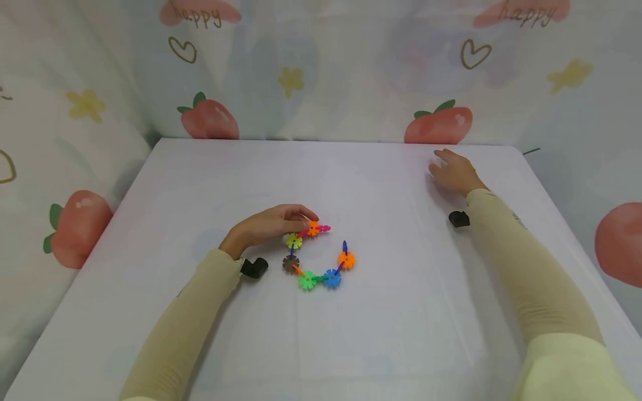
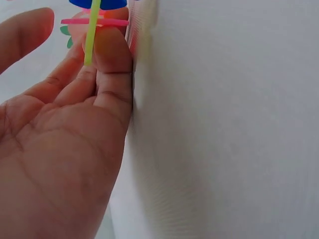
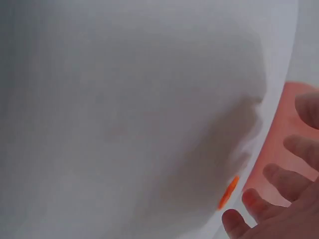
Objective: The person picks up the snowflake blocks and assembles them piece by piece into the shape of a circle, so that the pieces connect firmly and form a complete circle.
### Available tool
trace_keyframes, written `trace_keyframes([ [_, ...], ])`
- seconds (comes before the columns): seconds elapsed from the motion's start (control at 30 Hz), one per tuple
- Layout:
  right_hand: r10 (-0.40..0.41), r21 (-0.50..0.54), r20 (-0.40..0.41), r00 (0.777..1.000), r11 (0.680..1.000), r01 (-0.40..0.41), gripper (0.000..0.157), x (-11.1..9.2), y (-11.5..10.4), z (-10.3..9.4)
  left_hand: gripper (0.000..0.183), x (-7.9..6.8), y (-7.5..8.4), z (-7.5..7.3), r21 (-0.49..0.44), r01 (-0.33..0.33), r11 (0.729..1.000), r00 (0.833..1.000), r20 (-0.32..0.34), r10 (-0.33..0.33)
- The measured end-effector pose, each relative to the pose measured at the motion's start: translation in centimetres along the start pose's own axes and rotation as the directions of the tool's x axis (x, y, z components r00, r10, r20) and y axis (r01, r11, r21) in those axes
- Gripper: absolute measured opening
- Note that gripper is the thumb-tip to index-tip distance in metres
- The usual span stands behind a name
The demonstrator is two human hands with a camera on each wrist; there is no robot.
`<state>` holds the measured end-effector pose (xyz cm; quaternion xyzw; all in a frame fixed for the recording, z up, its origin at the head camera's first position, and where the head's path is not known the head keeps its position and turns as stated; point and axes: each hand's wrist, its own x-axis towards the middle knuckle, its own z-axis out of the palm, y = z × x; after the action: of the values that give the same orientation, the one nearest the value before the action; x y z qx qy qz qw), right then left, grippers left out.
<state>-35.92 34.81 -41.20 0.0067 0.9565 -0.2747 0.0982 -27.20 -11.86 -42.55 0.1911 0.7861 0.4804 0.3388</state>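
Note:
A curved chain of notched plastic discs lies on the table, with pink, yellow-green, brown, green (image 1: 307, 280), blue and orange pieces. My left hand (image 1: 273, 225) rests at its upper end, fingers by the orange disc (image 1: 313, 228). In the left wrist view a finger touches the pink disc (image 2: 115, 22), which crosses a yellow-green disc (image 2: 90, 42), and the thumb (image 2: 30, 37) stands apart from them. My right hand (image 1: 453, 171) reaches over the back right of the table with fingers spread. An orange disc (image 3: 229, 192) shows beside its fingertips in the right wrist view.
The white table (image 1: 401, 312) ends at a patterned curtain (image 1: 346, 72) along the back and sides. Black wrist devices (image 1: 254, 268) sit at both cuffs. The chain's other end has a purple disc (image 1: 345, 247) standing on edge.

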Motion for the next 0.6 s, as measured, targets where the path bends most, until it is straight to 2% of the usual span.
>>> trace_keyframes([
  [0.17,0.022,-0.114,0.049,0.999,0.993,-0.017,0.069,0.3,2.8,-1.1,0.036,-0.1,0.1,0.0,0.002,-0.003,1.000,1.000,-0.023,0.003],
  [0.33,0.020,-0.207,0.094,0.995,0.978,0.000,0.063,0.1,3.8,-1.6,0.034,-0.2,0.1,-0.3,-0.004,0.014,1.000,0.999,-0.042,-0.014],
  [0.43,-0.001,-0.232,0.047,0.999,0.973,0.012,0.055,-0.1,3.7,-1.4,0.033,-0.2,0.2,-0.4,-0.014,0.016,1.000,0.999,-0.044,-0.017],
  [0.6,-0.077,-0.222,-0.114,0.990,0.974,0.051,0.040,-0.6,3.4,-0.9,0.030,-0.1,0.5,-0.4,-0.027,0.026,0.999,0.999,-0.040,-0.027],
])
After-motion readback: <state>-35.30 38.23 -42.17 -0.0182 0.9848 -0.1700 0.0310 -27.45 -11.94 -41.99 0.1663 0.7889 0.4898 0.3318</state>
